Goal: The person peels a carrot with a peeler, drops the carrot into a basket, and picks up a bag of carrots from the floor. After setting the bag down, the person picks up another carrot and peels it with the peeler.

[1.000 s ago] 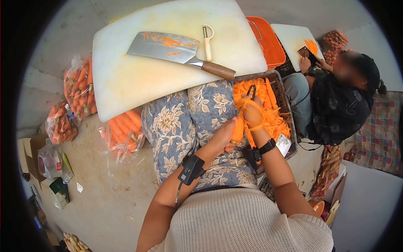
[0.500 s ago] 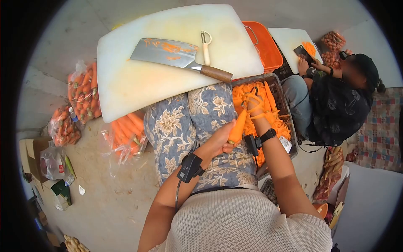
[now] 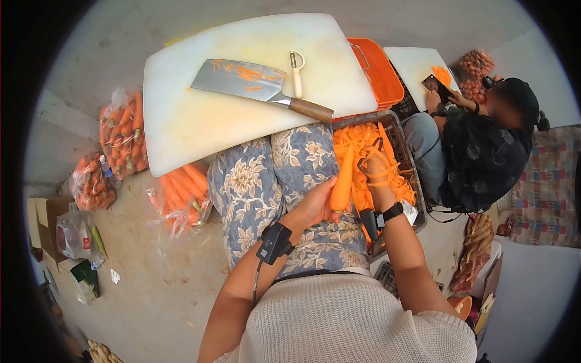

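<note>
My left hand (image 3: 317, 201) is closed around the thick end of an orange carrot (image 3: 343, 180), which points away from me above my patterned trouser leg. Beside it, over the crate (image 3: 409, 154), my right hand (image 3: 379, 175) is curled on a dark-framed peeler (image 3: 362, 163), partly hidden by fingers and peel. Strips of carrot peel hang across this hand, and a heap of peel (image 3: 400, 184) lies below it. On the white cutting board (image 3: 242, 45) in front of me rest a cleaver (image 3: 233, 78) with orange shreds and a pale-handled peeler (image 3: 297, 78).
Bags of carrots (image 3: 124, 136) stand on the floor at left, with loose carrots (image 3: 181, 189) under the board's near edge. An orange bin (image 3: 387, 78) is behind the crate. At right, a seated person (image 3: 484, 148) works at another board (image 3: 411, 60).
The carrot has tilted more upright in my left hand. My right hand has shifted slightly right and towards me, away from the carrot. The whole view has dipped a little.
</note>
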### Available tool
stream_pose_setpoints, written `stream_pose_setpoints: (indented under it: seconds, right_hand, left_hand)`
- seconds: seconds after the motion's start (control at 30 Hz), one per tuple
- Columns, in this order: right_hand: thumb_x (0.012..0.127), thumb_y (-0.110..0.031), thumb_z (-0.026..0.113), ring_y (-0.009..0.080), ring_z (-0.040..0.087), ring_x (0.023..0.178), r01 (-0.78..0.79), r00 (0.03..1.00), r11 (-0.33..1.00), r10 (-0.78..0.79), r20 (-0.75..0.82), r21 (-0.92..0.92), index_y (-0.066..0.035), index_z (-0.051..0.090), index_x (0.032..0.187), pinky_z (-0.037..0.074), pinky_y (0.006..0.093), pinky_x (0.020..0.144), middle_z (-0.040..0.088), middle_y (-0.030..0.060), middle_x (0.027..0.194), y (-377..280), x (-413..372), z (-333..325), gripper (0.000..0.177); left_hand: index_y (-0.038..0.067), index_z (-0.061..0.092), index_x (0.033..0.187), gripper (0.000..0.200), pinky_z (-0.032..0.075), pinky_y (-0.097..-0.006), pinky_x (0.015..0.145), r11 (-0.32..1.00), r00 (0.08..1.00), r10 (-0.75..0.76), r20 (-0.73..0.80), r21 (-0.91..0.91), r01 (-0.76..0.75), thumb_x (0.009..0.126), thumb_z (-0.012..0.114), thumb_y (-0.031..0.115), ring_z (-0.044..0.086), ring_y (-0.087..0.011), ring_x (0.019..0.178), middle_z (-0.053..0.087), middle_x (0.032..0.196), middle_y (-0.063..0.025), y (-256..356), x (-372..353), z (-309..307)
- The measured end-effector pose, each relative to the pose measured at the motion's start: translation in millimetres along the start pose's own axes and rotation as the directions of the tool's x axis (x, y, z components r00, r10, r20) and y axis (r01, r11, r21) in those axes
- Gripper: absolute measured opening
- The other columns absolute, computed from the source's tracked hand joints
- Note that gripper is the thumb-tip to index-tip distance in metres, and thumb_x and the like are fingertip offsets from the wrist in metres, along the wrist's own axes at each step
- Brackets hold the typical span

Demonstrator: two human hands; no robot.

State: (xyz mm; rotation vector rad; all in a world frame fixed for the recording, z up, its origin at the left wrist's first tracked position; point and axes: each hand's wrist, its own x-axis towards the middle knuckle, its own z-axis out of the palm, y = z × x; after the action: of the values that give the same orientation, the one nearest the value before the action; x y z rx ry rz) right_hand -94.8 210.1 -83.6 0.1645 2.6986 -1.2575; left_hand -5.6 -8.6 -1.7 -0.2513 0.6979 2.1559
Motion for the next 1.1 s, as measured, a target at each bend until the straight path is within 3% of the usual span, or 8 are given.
stream_pose_setpoints:
  seconds: [0.07,0.13,0.27,0.4,0.6,0.67,1.0,1.1]
  right_hand:
    - [0.084,-0.021,0.057,0.0159,0.055,0.065,0.301,0.948,0.952,-0.291,-0.132,0.058,-0.004,0.049,0.108,0.048,0.0298,0.05,0.056,0.0047,0.086,-4,-14,13,0.03]
    - [0.083,-0.018,0.057,0.0143,0.054,0.063,0.188,0.938,0.808,0.021,-0.345,0.559,-0.002,0.047,0.098,0.045,0.027,0.049,0.053,0.0047,0.079,-81,-46,20,0.023]
    - [0.081,-0.013,0.06,0.0176,0.049,0.075,0.032,0.958,0.861,0.118,-0.26,0.508,-0.002,0.041,0.09,0.041,0.0289,0.063,0.045,0.0091,0.085,-137,-80,30,0.025]
    - [0.08,-0.015,0.062,0.0308,0.044,0.084,0.249,0.914,0.964,-0.204,-0.351,0.09,0.0,0.042,0.088,0.036,0.0386,0.076,0.043,0.0149,0.086,-134,-77,41,0.027]
    - [0.081,-0.016,0.061,0.0295,0.048,0.077,0.163,0.942,0.982,-0.124,-0.312,0.1,0.002,0.043,0.085,0.04,0.0376,0.07,0.045,0.0153,0.082,-123,-58,41,0.026]
    - [0.083,-0.021,0.059,0.0299,0.052,0.067,-0.026,0.978,0.887,0.117,-0.17,0.46,0.003,0.045,0.083,0.042,0.0377,0.061,0.05,0.0177,0.08,-126,-48,35,0.028]
    - [0.083,-0.033,0.058,0.0312,0.055,0.066,0.052,0.941,0.998,-0.034,-0.336,0.045,0.006,0.049,0.077,0.043,0.0382,0.058,0.054,0.0205,0.073,-64,-1,48,0.041]
    - [0.085,-0.026,0.058,0.0116,0.053,0.057,0.049,0.96,0.99,-0.01,-0.281,0.132,0.0,0.053,0.081,0.04,0.0247,0.045,0.055,0.006,0.069,-47,11,42,0.027]
  left_hand:
    - [0.006,0.048,0.101,0.048,0.034,-0.0237,0.035,0.997,1.0,-0.001,-0.004,-0.077,0.001,0.095,0.024,0.047,0.038,-0.0094,0.038,0.054,0.065,-0.0098,1,0,-1]
    - [0.007,0.048,0.1,0.05,0.033,-0.0244,0.036,0.989,1.0,-0.004,0.03,-0.149,0.009,0.094,0.024,0.051,0.038,-0.0089,0.037,0.053,0.064,-0.0085,1,0,-5]
    - [0.008,0.048,0.097,0.048,0.031,-0.0238,0.035,0.991,0.998,-0.043,-0.048,-0.129,0.037,0.093,0.027,0.051,0.035,-0.0083,0.035,0.05,0.059,-0.0063,2,-1,-3]
    - [0.009,0.049,0.092,0.048,0.027,-0.0231,0.033,0.992,0.982,-0.033,-0.185,-0.126,0.009,0.092,0.029,0.053,0.03,-0.0074,0.032,0.048,0.054,-0.0053,2,-1,1]
    - [0.009,0.047,0.091,0.047,0.024,-0.0205,0.029,0.988,0.983,-0.12,-0.136,-0.113,0.104,0.092,0.029,0.053,0.027,-0.0057,0.029,0.049,0.053,-0.0078,6,3,-6]
    - [0.009,0.045,0.091,0.047,0.024,-0.0196,0.029,0.988,0.986,-0.134,-0.095,-0.087,0.126,0.093,0.028,0.053,0.027,-0.0052,0.029,0.049,0.054,-0.0086,5,4,-7]
    - [0.007,0.044,0.093,0.049,0.025,-0.0174,0.029,0.993,0.991,-0.103,-0.087,-0.066,0.098,0.093,0.026,0.053,0.026,-0.0037,0.029,0.049,0.054,-0.0092,7,2,-6]
    - [0.006,0.045,0.092,0.049,0.025,-0.0173,0.029,0.994,0.991,-0.107,-0.077,-0.046,0.104,0.093,0.027,0.052,0.026,-0.0033,0.03,0.049,0.054,-0.0091,7,1,-6]
